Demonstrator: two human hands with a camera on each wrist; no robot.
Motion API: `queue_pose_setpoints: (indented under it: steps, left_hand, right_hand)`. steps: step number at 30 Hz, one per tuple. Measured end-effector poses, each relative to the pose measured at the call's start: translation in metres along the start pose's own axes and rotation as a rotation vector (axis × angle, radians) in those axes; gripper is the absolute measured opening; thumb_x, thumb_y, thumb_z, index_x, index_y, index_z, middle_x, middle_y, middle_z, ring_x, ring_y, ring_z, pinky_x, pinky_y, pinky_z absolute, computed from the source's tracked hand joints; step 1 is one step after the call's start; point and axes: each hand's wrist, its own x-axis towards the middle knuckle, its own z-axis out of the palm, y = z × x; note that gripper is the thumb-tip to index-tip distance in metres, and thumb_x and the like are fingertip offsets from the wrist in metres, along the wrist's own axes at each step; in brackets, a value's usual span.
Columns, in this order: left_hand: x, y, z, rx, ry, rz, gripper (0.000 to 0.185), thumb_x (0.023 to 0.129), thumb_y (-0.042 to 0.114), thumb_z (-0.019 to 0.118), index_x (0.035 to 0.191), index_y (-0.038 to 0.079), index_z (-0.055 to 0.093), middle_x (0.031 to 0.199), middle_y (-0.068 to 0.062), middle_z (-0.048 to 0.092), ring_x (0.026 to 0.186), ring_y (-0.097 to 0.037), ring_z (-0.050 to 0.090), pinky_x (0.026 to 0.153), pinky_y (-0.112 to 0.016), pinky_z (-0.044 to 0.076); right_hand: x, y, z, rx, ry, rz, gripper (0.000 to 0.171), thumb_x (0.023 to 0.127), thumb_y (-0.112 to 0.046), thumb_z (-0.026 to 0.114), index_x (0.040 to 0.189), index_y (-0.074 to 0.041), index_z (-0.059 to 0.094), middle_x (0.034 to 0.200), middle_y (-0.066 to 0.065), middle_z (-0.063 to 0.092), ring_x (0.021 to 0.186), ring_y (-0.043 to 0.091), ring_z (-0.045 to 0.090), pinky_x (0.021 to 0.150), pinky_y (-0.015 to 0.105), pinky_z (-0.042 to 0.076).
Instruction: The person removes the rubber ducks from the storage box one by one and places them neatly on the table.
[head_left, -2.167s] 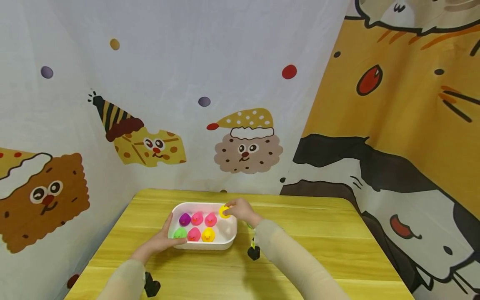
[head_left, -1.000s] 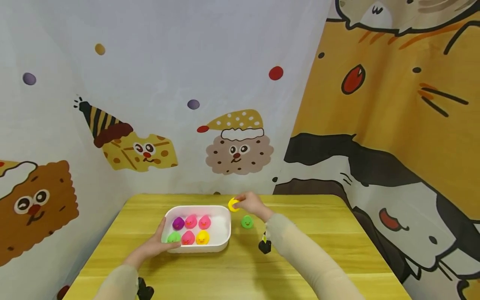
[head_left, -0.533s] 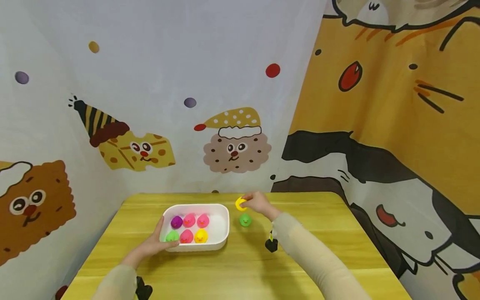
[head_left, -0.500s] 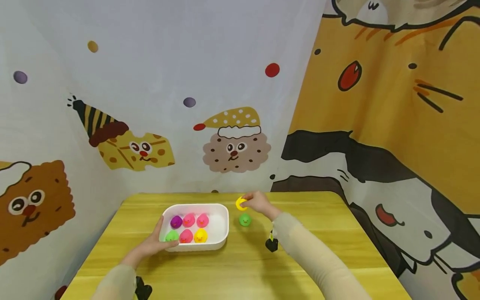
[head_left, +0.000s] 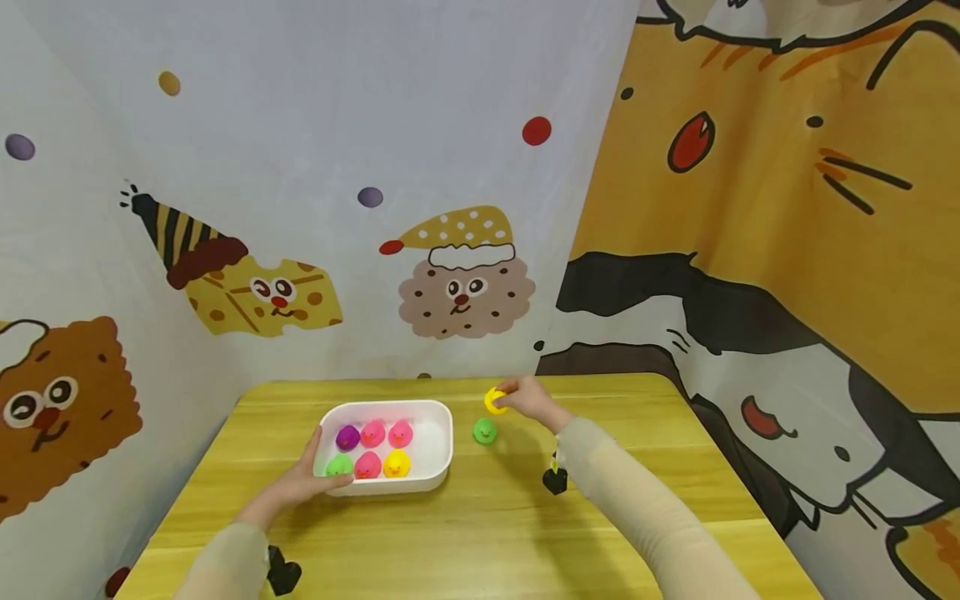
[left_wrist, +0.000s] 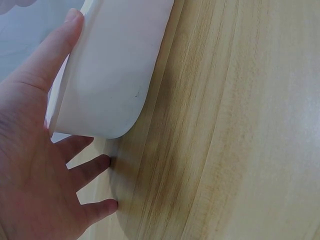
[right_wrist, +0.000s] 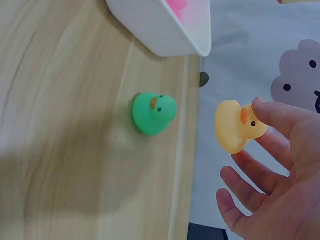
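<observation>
Your right hand (head_left: pixel 528 398) pinches the yellow duck (right_wrist: pixel 239 126) lightly near the bench's far edge; your spread left hand (head_left: pixel 303 482) steadies the tray (head_left: pixel 442 429). A slip could roll it off.

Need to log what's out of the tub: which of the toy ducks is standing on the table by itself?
The green duck right of the white tub. Six ducks sit inside the tub, and the right hand holds the yellow duck.
</observation>
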Motion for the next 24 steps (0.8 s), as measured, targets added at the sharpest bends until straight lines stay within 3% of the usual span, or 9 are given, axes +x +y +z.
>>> queue_pose_setpoints:
  steps: [24]
  left_hand:
    - [0.001, 0.000, 0.000, 0.022, 0.001, -0.037, 0.112, 0.074, 0.041, 0.067, 0.137, 0.016, -0.022, 0.141, -0.028, -0.006, 0.123, -0.049, 0.009, 0.095, -0.063, 0.010]
  right_hand:
    - [-0.012, 0.022, -0.011, -0.001, -0.005, 0.038, 0.033, 0.075, -0.017, 0.069, 0.104, -0.002, 0.063, 0.101, 0.010, 0.062, 0.083, 0.017, 0.057, 0.072, 0.032, 0.049]
